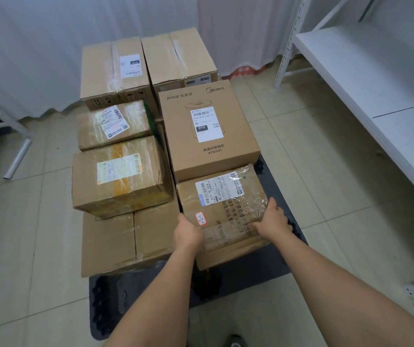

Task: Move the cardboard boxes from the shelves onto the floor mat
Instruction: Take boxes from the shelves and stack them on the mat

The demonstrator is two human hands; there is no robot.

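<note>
Most of the dark floor mat (115, 291) lies hidden under the boxes. The white shelf (366, 78) runs off the right edge. Small print on the taped box's label (217, 190) is unreadable.

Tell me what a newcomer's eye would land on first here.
First, the two bare hands, left hand and right hand, gripping a taped box at the near right of a dark mat. Just behind it sits the clean Midea box; to the right stands a bare white shelf.
</note>
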